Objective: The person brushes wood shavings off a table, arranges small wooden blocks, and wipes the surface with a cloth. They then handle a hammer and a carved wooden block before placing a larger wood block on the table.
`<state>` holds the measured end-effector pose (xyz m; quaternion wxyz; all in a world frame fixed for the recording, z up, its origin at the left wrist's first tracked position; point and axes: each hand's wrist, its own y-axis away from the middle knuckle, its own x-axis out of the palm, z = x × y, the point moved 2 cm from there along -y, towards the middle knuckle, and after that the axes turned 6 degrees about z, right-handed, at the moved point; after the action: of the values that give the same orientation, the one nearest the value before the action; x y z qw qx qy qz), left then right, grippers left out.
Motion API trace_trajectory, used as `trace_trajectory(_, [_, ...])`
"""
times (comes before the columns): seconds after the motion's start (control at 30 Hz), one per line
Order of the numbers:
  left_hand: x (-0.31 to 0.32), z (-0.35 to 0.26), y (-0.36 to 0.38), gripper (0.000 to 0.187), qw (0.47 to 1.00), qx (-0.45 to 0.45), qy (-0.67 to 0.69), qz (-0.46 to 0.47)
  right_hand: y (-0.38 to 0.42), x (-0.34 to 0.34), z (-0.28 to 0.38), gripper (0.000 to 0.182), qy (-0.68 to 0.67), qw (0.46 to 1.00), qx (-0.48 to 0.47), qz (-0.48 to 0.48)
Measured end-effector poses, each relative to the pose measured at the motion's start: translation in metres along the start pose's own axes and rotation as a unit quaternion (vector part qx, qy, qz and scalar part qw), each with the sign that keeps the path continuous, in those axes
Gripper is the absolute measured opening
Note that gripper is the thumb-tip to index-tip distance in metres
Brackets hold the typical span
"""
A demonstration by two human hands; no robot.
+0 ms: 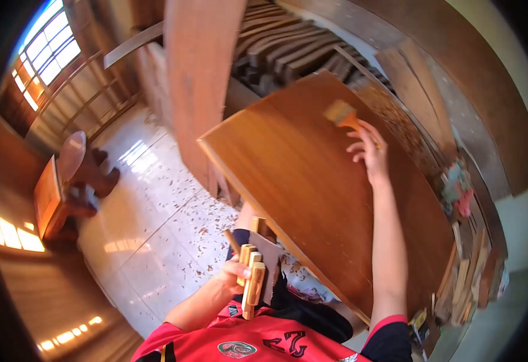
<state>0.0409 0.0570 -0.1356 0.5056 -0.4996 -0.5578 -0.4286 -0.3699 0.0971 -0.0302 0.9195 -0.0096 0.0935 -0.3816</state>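
Observation:
Near my lap, my left hand [235, 274] is closed round a bundle of short wooden pieces [253, 283], with a greyish sheet [268, 256] beside them. Out over the wide brown wooden panel [300, 181], my right hand [369, 151] grips the orange handle of a paint brush [340, 113]. The bristles point toward the panel's upper part; whether they touch its surface I cannot tell. The panel lies tilted in front of me.
Stacked curved wooden pieces [294, 51] lie behind the panel. An upright board [197, 84] stands left of it. Shavings litter the tiled floor [155, 211]. Wood offcuts [469, 277] and a cloth [458, 187] sit at the right. A wooden stool-like piece [74, 157] stands far left.

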Motion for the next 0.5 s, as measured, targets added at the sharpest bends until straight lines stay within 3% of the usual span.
trace_trajectory(0.2, [0.044,-0.009,-0.02,0.053,0.975,0.087,0.117,0.169,-0.053,-0.018,-0.012,0.037,-0.055,0.98,0.093,-0.165])
trace_trajectory(0.3, [0.036,-0.016,-0.016,0.052,0.971,0.088,0.145,0.168,-0.092,-0.012,-0.019,0.042,-0.031,0.98,0.085,-0.177])
trace_trajectory(0.37, [0.029,-0.022,-0.016,0.052,0.972,0.098,0.142,0.159,-0.122,-0.005,-0.03,0.042,-0.03,0.981,0.075,-0.175])
trace_trajectory(0.47, [0.024,-0.034,-0.017,0.052,0.976,0.103,0.128,0.141,-0.144,0.021,-0.021,0.042,-0.078,0.994,0.081,0.003])
trace_trajectory(0.5, [0.023,-0.038,-0.017,0.052,0.977,0.102,0.125,0.137,-0.15,0.027,-0.023,0.043,-0.068,0.996,0.051,-0.023])
